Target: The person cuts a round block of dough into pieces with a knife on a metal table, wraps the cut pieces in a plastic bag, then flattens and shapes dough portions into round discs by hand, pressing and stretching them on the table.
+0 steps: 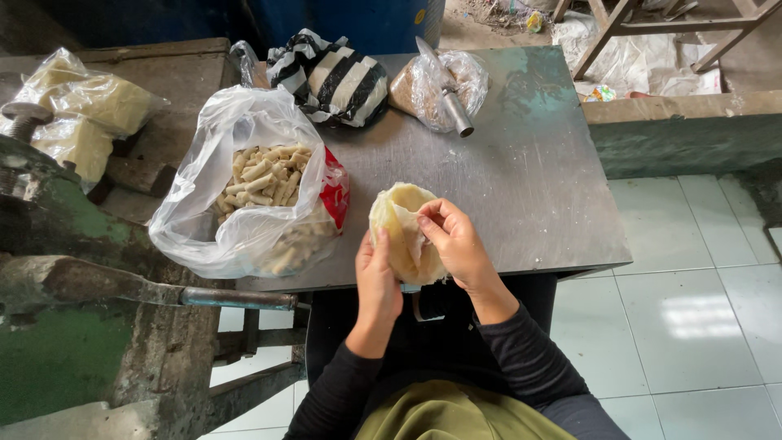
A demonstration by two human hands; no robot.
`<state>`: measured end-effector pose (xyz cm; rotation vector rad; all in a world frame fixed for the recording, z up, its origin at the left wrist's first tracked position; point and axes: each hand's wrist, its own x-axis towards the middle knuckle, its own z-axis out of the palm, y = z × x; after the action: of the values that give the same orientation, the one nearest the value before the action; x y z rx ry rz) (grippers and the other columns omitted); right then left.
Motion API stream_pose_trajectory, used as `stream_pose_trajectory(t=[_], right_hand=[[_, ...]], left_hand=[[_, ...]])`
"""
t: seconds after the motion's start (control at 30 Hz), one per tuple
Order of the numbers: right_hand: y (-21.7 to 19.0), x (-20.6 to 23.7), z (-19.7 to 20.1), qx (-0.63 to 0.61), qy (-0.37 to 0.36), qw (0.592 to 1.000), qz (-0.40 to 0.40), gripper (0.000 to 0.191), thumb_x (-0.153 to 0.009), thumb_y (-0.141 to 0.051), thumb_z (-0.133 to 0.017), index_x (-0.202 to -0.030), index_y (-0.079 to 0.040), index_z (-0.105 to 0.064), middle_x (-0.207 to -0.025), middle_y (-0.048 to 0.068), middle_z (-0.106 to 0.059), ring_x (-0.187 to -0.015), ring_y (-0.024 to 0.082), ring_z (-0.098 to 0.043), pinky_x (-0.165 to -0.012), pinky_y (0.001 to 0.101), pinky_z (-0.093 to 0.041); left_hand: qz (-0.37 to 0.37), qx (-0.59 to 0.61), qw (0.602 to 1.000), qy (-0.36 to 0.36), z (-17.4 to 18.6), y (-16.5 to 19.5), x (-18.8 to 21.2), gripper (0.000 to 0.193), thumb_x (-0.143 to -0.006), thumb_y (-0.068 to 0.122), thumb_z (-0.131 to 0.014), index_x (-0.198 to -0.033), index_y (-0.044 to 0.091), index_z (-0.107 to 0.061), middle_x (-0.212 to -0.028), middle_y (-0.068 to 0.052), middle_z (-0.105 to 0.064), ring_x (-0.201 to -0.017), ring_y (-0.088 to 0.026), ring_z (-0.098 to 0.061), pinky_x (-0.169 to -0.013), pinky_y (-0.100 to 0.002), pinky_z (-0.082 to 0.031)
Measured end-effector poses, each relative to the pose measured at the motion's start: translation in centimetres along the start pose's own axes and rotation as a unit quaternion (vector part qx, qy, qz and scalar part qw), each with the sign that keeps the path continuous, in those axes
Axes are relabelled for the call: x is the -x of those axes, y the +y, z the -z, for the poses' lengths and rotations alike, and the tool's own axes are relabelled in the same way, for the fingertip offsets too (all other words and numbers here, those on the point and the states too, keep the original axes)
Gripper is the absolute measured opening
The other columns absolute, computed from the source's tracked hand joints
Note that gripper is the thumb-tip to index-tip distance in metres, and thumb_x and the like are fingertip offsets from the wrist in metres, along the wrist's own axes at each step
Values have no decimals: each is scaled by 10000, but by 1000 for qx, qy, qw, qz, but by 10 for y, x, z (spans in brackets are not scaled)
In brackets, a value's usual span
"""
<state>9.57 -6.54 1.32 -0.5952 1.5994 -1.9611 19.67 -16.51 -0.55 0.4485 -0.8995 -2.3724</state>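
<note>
I am holding a stack of thin pale wrapper sheets (pixel 403 232) over the near edge of the metal surface (pixel 521 179). My left hand (pixel 376 277) is cupping the stack from below and behind, fingers curled closed around its lower left side. My right hand (pixel 456 244) is gripping the right edge, its fingertips (pixel 425 222) pinching the top sheet near the middle. Both sleeves are black, and an olive cloth is lying across my lap.

Just to the left of the stack, a clear plastic bag (pixel 244 187) is sitting open on the surface, showing a heap of short pale rolls (pixel 265 175) inside. Further back, a black-and-white striped bag (pixel 334 77) is resting beside a small clear bag of brown filling (pixel 419 90), with a metal scoop (pixel 446 94) lying across it. Off to the far left, two bags of pale blocks (pixel 81 110) are sitting on a worn green machine (pixel 49 236).
</note>
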Motion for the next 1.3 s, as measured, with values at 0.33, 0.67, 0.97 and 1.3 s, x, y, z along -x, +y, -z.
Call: stream_pose_trajectory(t=[0.33,0.67,0.97,1.3], right_hand=[[1,2,-21,-106,0,994,-22,253,-1057,-134,-480,-1206,-1,-636,-1123,44,-688,-1037,82,-634,-937,240,-508],[-2,-6,6,-37,53,998,25,241,-1055,-226,-636,-1040,-3,-725,-897,24,-723,-788,94,-641,-726,267,-534],[-11,-29,83,-263,96,958,-67,234,-1021,-223,-573,-1086,-34,-694,-990,58,-749,-882,163,-724,-816,323,-594],[-67,-53,168,-12,194,970,148,153,-1096,-154,-640,-1115,-26,-720,-986,36,-718,-831,99,-626,-747,271,-495]], left_hand=[[18,-67,996,-49,19,6,-5,330,-1063,187,-565,-1322,-14,-599,-1208,-70,-699,-1065,-123,-660,-923,-292,-530],[45,68,997,-2,23,12,6,363,-1077,250,-502,-1331,1,-572,-1264,-107,-672,-1128,-195,-669,-972,-354,-548],[111,90,989,46,27,23,1,371,-1060,246,-482,-1349,18,-530,-1304,-133,-657,-1176,-241,-661,-998,-406,-554],[76,104,990,50,34,23,-14,451,-1062,268,-472,-1430,8,-494,-1384,-146,-613,-1231,-265,-633,-1022,-423,-551]])
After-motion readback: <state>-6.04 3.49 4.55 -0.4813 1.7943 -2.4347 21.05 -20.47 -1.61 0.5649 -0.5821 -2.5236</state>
